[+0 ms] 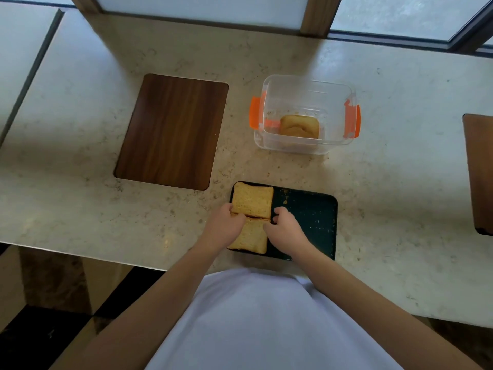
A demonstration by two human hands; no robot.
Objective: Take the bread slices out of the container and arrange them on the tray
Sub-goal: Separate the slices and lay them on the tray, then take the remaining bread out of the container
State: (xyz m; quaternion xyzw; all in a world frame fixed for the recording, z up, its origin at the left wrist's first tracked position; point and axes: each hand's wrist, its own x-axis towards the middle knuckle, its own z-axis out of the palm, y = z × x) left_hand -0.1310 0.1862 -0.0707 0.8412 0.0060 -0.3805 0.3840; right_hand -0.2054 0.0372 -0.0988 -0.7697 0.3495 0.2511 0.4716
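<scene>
Bread slices lay two deep along the dark tray's nine o'clock side; one more sat in the clear container at twelve. Left hand and right hand, fingers curled, pinched the far slice's near corners.

The counter is showing polished, speckled stone. The board is looking like smooth wood grain. The container is clear glossy plastic with orange clips. The tray is appearing dark, matt, crumb-flecked. The bread is looking porous.
</scene>
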